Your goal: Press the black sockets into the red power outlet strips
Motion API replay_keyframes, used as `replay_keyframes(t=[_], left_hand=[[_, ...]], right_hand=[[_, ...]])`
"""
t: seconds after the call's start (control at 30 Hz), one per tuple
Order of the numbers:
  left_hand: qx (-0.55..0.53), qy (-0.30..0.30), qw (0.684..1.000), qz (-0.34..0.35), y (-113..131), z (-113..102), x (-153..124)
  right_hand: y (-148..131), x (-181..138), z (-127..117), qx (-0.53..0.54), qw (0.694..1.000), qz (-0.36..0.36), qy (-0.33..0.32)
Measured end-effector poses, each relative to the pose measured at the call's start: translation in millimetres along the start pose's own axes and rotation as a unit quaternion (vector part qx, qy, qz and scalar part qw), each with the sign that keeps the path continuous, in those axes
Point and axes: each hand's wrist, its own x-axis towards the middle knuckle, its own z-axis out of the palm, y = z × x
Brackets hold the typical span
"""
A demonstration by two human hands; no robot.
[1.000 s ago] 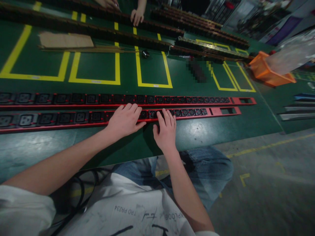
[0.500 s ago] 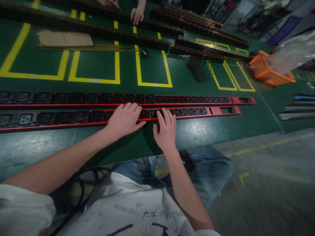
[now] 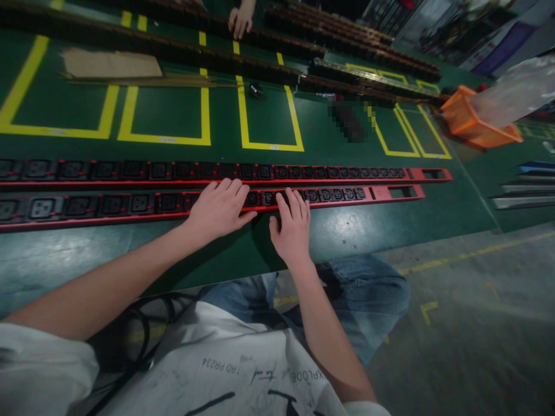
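Two long red power strips with rows of black sockets lie side by side on a green table. My left hand (image 3: 219, 209) is draped across the near power strip (image 3: 169, 202), fingertips at its far edge and thumb along its near edge. To its right, my right hand (image 3: 292, 228) rests its fingers on the same strip's sockets. Its thumb is apart and off the strip, and it holds nothing. The far power strip (image 3: 299, 173) runs just beyond both hands. My fingers cover some sockets.
Yellow tape marks rectangles on the green table (image 3: 347, 225). Cardboard (image 3: 110, 65), a small black part (image 3: 255, 90) and long dark bars (image 3: 355, 43) lie farther back. Another person's hand (image 3: 240, 22) touches a bar. An orange bin (image 3: 481, 124) with clear plastic stands at right.
Both my hands stay in place on the near strip. The view shifts very slightly. The other person's second hand, at the top edge before, is out of sight.
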Motion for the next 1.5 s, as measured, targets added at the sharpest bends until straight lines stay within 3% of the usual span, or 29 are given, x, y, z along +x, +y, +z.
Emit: replay_keyframes(t=[1.5], left_hand=[[0.016, -0.012, 1.000, -0.003, 0.4, -1.2, 0.4]], right_hand=[[3.5, -0.9, 2.2, 0.007, 1.000, -0.012, 0.007]])
